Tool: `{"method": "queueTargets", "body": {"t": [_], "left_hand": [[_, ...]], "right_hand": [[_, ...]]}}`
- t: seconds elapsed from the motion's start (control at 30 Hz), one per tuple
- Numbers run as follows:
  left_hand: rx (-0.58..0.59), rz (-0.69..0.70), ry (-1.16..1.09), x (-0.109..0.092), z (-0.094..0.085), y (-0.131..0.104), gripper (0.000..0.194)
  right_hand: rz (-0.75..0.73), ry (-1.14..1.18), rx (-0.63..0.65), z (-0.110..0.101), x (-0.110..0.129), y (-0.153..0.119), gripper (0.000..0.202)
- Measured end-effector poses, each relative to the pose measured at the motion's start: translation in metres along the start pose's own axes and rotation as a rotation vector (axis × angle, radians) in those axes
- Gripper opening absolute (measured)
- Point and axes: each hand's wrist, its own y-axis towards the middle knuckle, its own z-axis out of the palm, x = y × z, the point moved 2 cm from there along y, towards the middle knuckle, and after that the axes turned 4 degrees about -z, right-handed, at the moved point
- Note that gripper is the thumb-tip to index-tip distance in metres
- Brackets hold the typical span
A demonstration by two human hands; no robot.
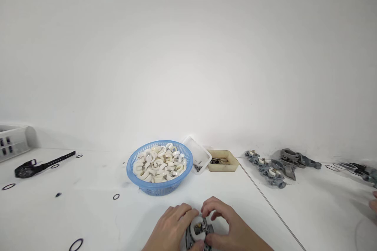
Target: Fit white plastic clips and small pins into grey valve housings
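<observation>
A grey metal carburetor (209,229) with a white plastic float (195,227) on its upper face is at the bottom middle, partly covered by my fingers. My left hand (173,225) wraps round its left side, fingers over the far edge and thumb at the near edge. On the right, my right hand (228,223) has its thumb against the carburetor near the float and its index finger curled at the far rim. Whether a small part sits between those fingertips I cannot make out. Brass parts show in the middle of the float.
Beyond my hands stands a blue basket (159,192) of white floats. Beside it are a white tray (203,155) and a beige tray (224,168) of small metal parts. More carburetors (277,172) lie right. A watch (26,169) and black rings (76,244) lie left. Another person's hand (373,203) shows far right.
</observation>
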Motion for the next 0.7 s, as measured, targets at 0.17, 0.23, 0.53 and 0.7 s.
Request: {"method": "queueTargets", "body": {"t": [0.17,0.23,0.53,0.7], "left_hand": [[0.024,-0.004,0.012,0.0002,0.0009,-0.0003,0.043],[0.027,-0.008,0.016,-0.0003,0.0012,-0.0008,0.043],[0.003,0.019,0.022,-0.0009,0.0018,-0.0027,0.043],[0.005,0.012,0.016,-0.0017,0.0015,-0.0018,0.041]], "right_hand": [[-0.022,0.007,0.004,-0.0016,-0.0022,0.0010,0.033],[-0.038,0.021,0.006,-0.0012,-0.0030,0.0013,0.032],[-0.105,0.019,-0.009,-0.0018,-0.0063,0.0026,0.033],[-0.103,0.013,-0.003,-0.0018,-0.0042,0.0057,0.033]]}}
